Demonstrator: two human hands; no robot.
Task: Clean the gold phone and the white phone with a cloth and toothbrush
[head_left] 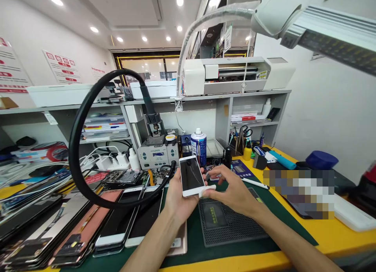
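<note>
A white phone (192, 174) with a dark screen lies tilted in my left hand (179, 199), its fingers wrapped round the left side and back. My right hand (232, 189) is at the phone's lower right corner, with thumb and fingers bent around a small white piece (208, 189). Whether that piece touches the phone I cannot tell. Below the hands, a dark perforated mat (235, 229) rests on the green work mat (195, 244). Part of a pinkish phone (182, 240) shows under my left forearm.
Phones and screens (117, 221) lie in rows at left under a looping black hose (73, 146). A soldering station (158, 154) and a blue spray can (199, 146) stand behind. A white pen (255, 183) lies right. A lamp (331, 37) hangs above.
</note>
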